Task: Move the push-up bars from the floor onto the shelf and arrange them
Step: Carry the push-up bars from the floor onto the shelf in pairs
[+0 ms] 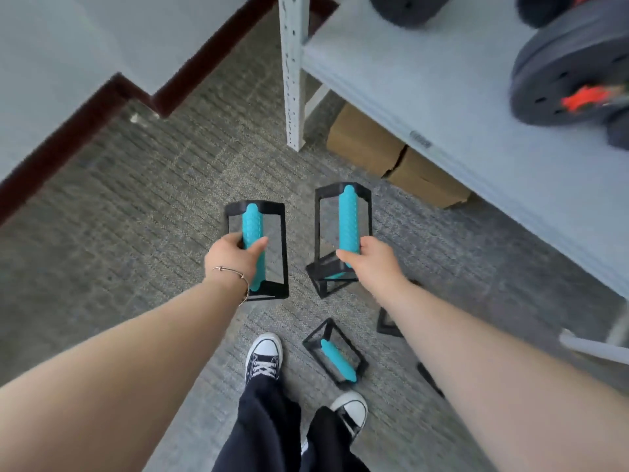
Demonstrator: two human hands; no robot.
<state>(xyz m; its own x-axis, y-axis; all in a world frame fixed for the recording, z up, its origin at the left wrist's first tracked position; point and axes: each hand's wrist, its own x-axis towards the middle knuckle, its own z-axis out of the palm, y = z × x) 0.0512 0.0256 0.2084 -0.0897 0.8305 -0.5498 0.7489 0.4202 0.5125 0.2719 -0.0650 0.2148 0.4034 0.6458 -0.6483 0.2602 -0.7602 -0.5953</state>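
Note:
I hold two push-up bars above the carpet, each a black frame with a teal knobbly grip. My left hand (235, 255) is shut on the grip of the left bar (253, 219). My right hand (369, 258) is shut on the grip of the right bar (349, 216). Below the right bar another bar (328, 277) rests on the floor, mostly hidden. A further bar (337, 359) lies on the carpet near my feet. Black frame parts (388, 323) show beside my right forearm. The grey shelf (442, 107) is at the upper right.
Black weight plates with orange parts (561, 86) sit on the shelf at the right. Cardboard boxes (391, 155) lie under the shelf. The shelf's perforated post (292, 73) stands ahead. A wall with dark skirting (85, 117) runs at the left. My shoes (263, 356) are below.

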